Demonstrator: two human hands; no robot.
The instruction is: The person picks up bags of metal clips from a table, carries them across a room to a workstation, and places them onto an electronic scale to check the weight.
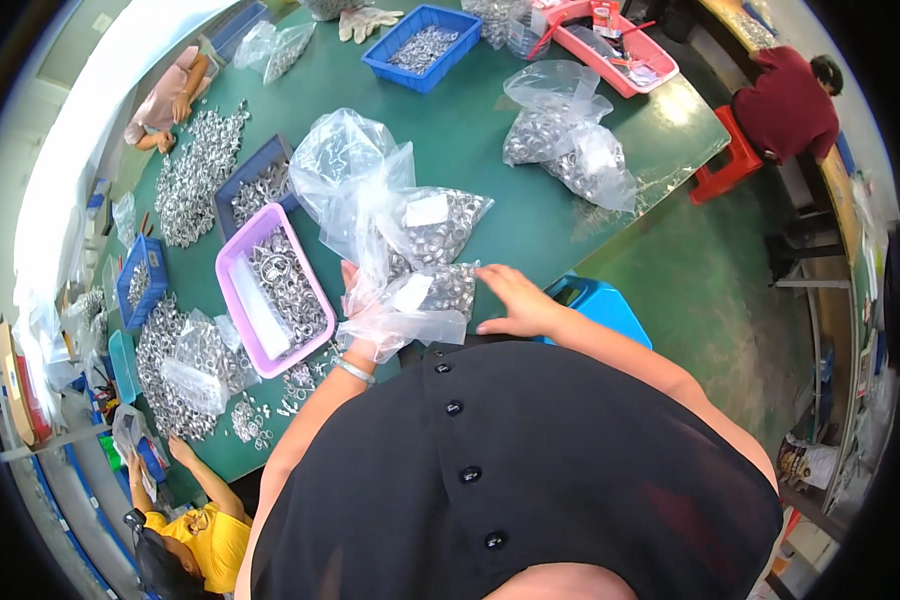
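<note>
A clear plastic bag of small silvery metal rings [448,288], with a white label, lies at the table's near edge. My right hand [518,303] is open, thumb and fingers spread, with its fingertips at the bag's right end. On the other side my left hand [351,288] is partly covered by the loose plastic; the fingers that show are stretched out. Just beyond lies a second labelled bag of rings [445,222], touching the first. A large loose piece of clear plastic [340,165] spreads from the bags toward the far left.
Left of my hands stands a purple basket [324,299] of metal parts, near a dark tray [226,190]. Loose metal piles [200,180] cover the left side. Farther off are a blue tray [377,68], a pink tray [660,78] and filled bags [560,135]. Co-workers sit around.
</note>
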